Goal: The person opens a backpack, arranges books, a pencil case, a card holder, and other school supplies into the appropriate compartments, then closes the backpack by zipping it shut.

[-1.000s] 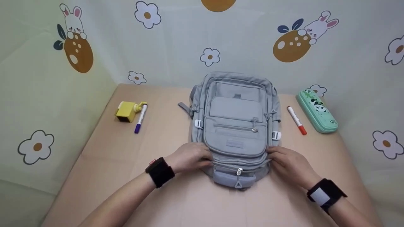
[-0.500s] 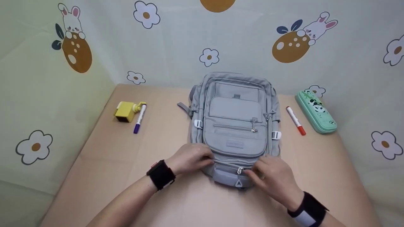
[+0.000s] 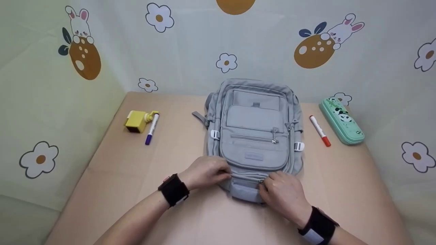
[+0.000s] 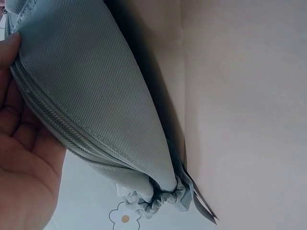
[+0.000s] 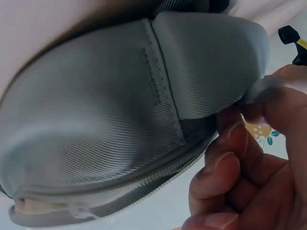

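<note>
A grey backpack (image 3: 253,117) lies on its back on the table, with its handle end (image 3: 245,193) toward me. My left hand (image 3: 206,173) pinches the bag's edge left of the handle; in the left wrist view its thumb presses the fabric beside the zipper (image 4: 62,122). At the right of the handle, my right hand (image 3: 286,195) pinches a grey zipper pull (image 5: 261,90) between thumb and fingers. In the right wrist view, the zipper track (image 5: 144,179) on that side stands parted, with a narrow gap. The right fingers hide most of the pull in the head view.
To the left on the table (image 3: 177,217) are a yellow block-shaped item with a nozzle (image 3: 136,120) and a purple-capped marker (image 3: 152,129). A red-capped marker (image 3: 320,131) and a green panda pencil case (image 3: 342,120) lie right. Patterned fabric (image 3: 190,44) encloses the back and sides.
My right hand has moved left from the bag's right edge to the zipper pull by the handle and now pinches it. My left hand stays at the left edge.
</note>
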Available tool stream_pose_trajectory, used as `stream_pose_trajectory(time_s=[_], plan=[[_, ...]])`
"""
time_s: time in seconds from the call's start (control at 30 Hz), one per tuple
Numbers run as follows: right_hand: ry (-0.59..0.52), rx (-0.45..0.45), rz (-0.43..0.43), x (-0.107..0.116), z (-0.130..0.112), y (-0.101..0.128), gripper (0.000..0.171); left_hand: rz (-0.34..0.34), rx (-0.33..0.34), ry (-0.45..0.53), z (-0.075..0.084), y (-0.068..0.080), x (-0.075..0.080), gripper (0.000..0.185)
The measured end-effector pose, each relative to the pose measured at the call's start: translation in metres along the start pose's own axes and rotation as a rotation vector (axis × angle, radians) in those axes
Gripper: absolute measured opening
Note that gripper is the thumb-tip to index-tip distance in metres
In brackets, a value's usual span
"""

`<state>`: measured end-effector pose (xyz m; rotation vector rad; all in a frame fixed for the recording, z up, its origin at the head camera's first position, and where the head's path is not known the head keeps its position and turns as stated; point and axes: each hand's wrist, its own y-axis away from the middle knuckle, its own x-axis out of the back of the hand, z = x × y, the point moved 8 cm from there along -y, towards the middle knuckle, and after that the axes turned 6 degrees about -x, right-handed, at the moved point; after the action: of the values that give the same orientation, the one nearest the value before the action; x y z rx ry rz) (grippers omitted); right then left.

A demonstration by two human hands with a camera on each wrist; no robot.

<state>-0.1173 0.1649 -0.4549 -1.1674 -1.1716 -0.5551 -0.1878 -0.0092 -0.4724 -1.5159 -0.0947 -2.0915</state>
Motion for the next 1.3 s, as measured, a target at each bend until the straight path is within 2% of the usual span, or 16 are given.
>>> stream_pose_trajectory(time_s=[0.2, 0.37, 0.5, 0.63, 0.7, 0.87, 1.0, 1.17, 1.3], plan=[[-0.056, -0.024, -0.071, 0.002, 0.011, 0.006, 0.018, -0.004, 0.002, 0.002, -0.001, 0.0, 0.0, 0.009], [-0.039, -0.075, -0.137, 0.007, 0.034, 0.016, 0.016, -0.018, 0.0, -0.004, -0.001, 0.001, 0.0, 0.009], [-0.041, -0.18, -0.23, 0.01, 0.06, 0.024, 0.01, -0.036, 0.001, -0.007, -0.001, 0.001, -0.001, 0.009], [-0.107, -0.306, -0.338, 0.01, 0.077, 0.03, 0.008, -0.024, -0.011, -0.011, -0.001, 0.001, 0.0, 0.008], [-0.152, -0.34, -0.364, 0.009, 0.08, 0.032, 0.008, -0.012, -0.02, -0.012, 0.0, 0.002, 0.0, 0.007], [-0.203, -0.363, -0.336, 0.009, 0.078, 0.033, 0.013, -0.005, -0.033, -0.013, 0.004, 0.0, 0.001, 0.005], [-0.198, -0.339, -0.281, 0.008, 0.074, 0.033, 0.017, -0.051, -0.024, -0.023, 0.013, -0.008, 0.0, 0.008], [-0.2, -0.33, -0.244, 0.006, 0.072, 0.034, 0.021, -0.125, -0.034, -0.074, 0.036, -0.033, -0.008, 0.013], [-0.195, -0.334, -0.216, 0.007, 0.072, 0.034, 0.024, -0.152, -0.048, -0.108, 0.055, -0.058, -0.018, 0.013]])
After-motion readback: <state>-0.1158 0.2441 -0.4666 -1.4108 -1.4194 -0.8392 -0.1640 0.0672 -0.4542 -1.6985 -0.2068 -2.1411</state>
